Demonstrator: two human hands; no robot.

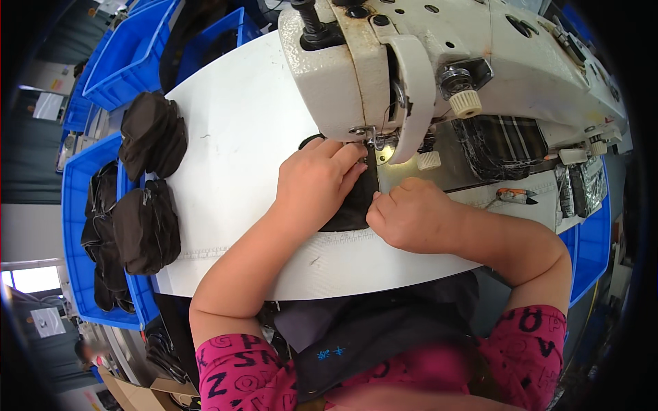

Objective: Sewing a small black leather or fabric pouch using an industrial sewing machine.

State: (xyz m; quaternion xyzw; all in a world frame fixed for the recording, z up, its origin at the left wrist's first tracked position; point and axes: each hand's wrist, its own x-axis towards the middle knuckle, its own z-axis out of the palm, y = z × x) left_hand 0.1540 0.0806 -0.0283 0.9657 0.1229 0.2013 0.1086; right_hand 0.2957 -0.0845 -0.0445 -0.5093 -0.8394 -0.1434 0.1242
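Flat black fabric piece (pixel 351 214): likely light, limp. Under left grip (pixel 314 177), pinch unclear; right grip (pixel 410 215) pinches its edge. Best hold: that edge.

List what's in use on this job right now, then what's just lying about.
In use:
black fabric
sewing machine
left hand
right hand

Apparently lying about:
striped cloth pile
orange-and-black tool
black pouches
blue bin

A sewing machine (pixel 504 58) and crates (pixel 123 91) suggest a workshop.
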